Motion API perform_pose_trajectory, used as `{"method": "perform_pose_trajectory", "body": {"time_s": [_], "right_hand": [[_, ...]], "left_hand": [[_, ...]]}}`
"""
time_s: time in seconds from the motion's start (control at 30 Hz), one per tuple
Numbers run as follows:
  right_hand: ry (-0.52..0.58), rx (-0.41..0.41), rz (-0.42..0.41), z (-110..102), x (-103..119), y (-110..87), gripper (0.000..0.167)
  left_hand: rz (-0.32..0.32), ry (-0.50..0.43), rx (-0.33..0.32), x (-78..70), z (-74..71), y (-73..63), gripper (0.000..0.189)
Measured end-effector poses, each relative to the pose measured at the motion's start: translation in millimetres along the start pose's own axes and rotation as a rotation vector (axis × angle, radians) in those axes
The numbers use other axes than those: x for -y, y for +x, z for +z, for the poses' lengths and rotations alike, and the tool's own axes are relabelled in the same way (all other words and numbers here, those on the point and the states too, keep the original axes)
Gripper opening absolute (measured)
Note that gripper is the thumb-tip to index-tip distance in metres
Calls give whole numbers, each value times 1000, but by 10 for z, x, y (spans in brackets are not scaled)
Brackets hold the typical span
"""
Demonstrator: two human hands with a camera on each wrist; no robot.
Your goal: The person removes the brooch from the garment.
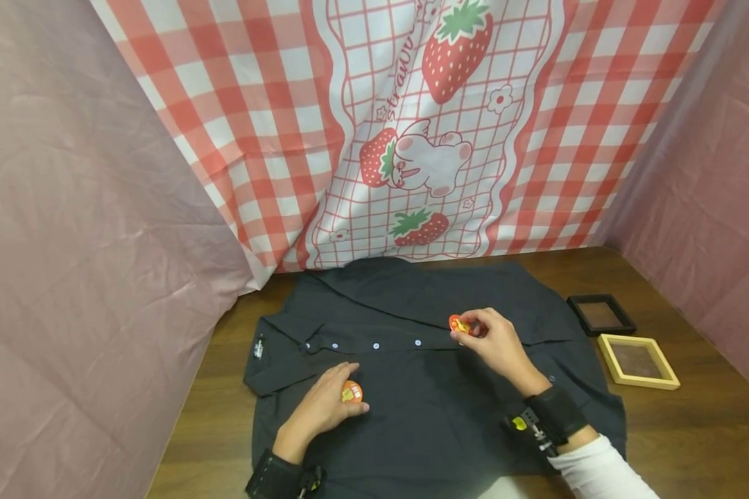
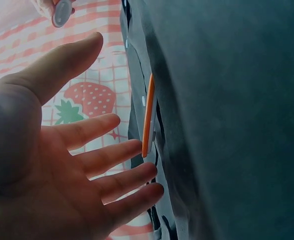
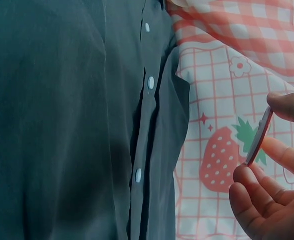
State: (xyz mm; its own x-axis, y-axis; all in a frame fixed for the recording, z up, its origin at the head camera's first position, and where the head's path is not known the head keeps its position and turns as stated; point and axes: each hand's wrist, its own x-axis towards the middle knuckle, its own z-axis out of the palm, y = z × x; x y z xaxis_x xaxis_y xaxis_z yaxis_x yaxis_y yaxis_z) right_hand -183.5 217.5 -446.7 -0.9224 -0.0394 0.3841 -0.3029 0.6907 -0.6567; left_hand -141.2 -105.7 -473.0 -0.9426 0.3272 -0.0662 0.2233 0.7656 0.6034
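A dark button-up shirt (image 1: 406,402) lies spread on the wooden table, its row of pale buttons running across it. On the shirt's left half rests an orange round badge (image 1: 352,391), seen edge-on in the left wrist view. My left hand (image 1: 326,398) is beside this badge, fingers straight and spread, thumb apart from them. Between thumb and fingertips, my right hand (image 1: 494,341) pinches a red round badge (image 1: 458,324) above the button row. The right wrist view shows that badge (image 3: 259,137) edge-on; its greyish back (image 2: 62,13) appears in the left wrist view.
A black square frame (image 1: 601,314) and a pale yellow frame (image 1: 638,362) lie on the table (image 1: 718,423) right of the shirt. A red checked strawberry cloth (image 1: 274,138) hangs at the back. Pinkish cloths (image 1: 100,208) hang at both sides.
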Motion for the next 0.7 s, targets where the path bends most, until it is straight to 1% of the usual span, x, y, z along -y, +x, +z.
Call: {"method": "perform_pose_trajectory", "body": {"time_s": [0.27,0.5,0.7], "right_hand": [[-27,-8,7,-98,-52,7,30],[-40,-61,-1,-181,-157,2,30],[-45,-55,35,-286,-207,0,31]], "left_hand": [[4,2,13,5,-18,-13,73],[5,0,23,14,-19,-5,73],[-7,8,42,14,-13,-2,74]]}}
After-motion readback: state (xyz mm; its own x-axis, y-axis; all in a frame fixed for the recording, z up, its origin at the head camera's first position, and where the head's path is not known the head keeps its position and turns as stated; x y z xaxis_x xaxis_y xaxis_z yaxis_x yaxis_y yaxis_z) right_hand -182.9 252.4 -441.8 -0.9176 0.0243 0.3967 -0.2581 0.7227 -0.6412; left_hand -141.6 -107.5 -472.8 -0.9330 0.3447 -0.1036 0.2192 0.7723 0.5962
